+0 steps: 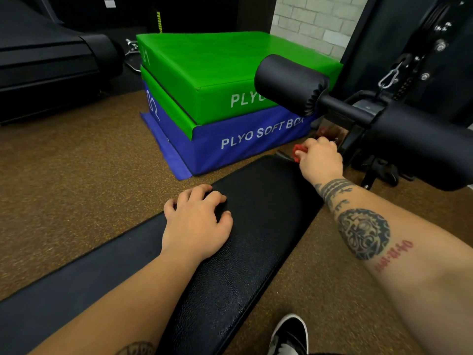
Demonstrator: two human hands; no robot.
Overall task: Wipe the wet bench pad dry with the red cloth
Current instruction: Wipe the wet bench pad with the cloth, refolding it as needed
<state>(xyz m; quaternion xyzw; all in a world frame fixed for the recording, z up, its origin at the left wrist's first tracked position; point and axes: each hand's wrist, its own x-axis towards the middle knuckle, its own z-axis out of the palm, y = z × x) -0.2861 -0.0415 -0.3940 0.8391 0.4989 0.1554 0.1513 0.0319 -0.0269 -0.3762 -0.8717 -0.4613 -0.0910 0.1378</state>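
1. Your right hand (320,160) is up at the far end of the bench pad (256,239), right of centre in the frame. Its fingers are curled tight around the red cloth (298,151), which is bunched up so only a small bit pokes out on the left side of your fist.
2. The cloth sits right at the pad's far edge. I honestly can't tell if it's touching the pad or just off it.
3. Your left hand (197,221) is palm down on the pad, mid frame. The fingers are loosely bent and a little spread, holding nothing, with the fingertips resting on the left edge.
4. The pad runs diagonally from the lower left up to your right hand. It's black and pebbly, with a bit of shine on the near part.
5. Behind it, top centre, a green plyo box (217,67) is stacked on a blue one (230,149) on the brown speckled floor (64,175).
6. A black foam roller (289,83) sticks out from the machine frame at the upper right, above your right hand.
7. Your shoe (289,334) shows at the bottom edge, just right of the pad.
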